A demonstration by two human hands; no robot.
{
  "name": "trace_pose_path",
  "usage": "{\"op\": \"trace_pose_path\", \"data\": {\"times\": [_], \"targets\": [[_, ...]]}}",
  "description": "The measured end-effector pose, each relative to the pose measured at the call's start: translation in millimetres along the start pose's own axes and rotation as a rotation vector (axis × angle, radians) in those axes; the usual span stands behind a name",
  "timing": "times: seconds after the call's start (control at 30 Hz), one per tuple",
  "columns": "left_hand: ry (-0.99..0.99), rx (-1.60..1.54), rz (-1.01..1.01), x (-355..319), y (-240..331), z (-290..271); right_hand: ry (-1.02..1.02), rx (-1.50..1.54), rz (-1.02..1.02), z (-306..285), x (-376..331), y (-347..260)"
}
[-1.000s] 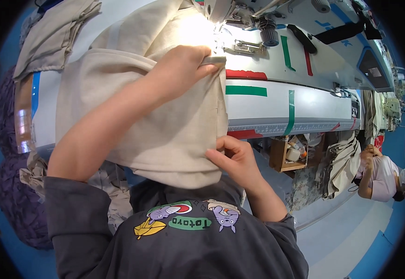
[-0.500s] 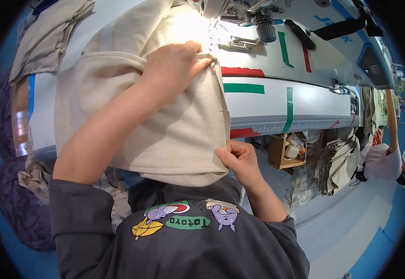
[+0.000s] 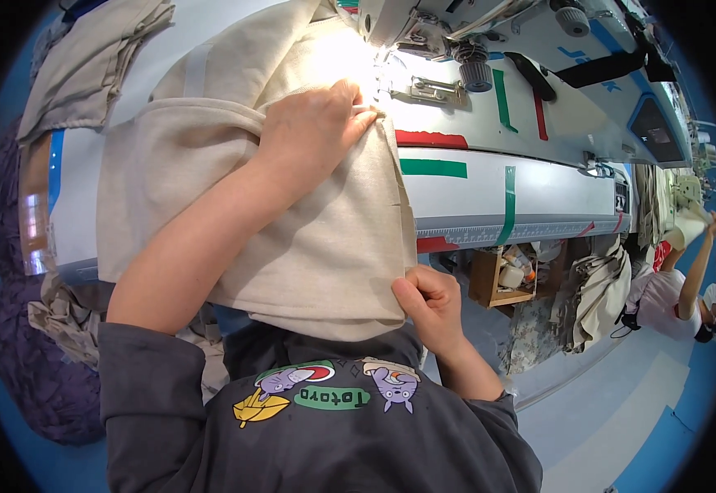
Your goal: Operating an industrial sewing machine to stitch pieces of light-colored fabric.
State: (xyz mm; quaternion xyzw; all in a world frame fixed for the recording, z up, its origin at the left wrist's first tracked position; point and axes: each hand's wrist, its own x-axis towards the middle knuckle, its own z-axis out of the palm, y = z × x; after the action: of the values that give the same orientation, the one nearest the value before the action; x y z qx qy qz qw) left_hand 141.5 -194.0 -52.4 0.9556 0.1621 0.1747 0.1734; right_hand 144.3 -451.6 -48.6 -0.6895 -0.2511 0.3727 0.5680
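Both your hands are on the beige fabric piece (image 3: 292, 222), a soft, matte, folded cloth draped over the white sewing table (image 3: 473, 185). Your left hand (image 3: 313, 131) lies flat on top, fingers pressed down near the brightly lit needle area of the sewing machine (image 3: 489, 41). Your right hand (image 3: 428, 300) pinches the cloth's lower right corner, hanging off the table edge.

From my feed I see a white tabletop (image 3: 538, 193) striped with red and green tape, a small wooden box (image 3: 501, 275) beneath it, and pale blue-edged floor (image 3: 621, 411) beyond.
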Motion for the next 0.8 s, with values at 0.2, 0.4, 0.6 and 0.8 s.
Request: {"op": "trace_pose_path", "data": {"times": [0.2, 0.4, 0.6, 0.8], "targets": [[-0.032, -0.043, -0.063, 0, 5, 0, 0.285, 0.087, 0.011, 2, 38, -36], [0.189, 0.191, 0.394, 2, -8, 6, 0.294, -0.946, -0.387, 2, 82, -28], [0.064, 0.130, 0.423, -9, -8, 4, 0.301, -0.344, -0.216, -2, 82, -32], [0.061, 0.021, 0.416, -8, -10, 5, 0.385, -0.914, -0.446, 1, 101, -29]]}}
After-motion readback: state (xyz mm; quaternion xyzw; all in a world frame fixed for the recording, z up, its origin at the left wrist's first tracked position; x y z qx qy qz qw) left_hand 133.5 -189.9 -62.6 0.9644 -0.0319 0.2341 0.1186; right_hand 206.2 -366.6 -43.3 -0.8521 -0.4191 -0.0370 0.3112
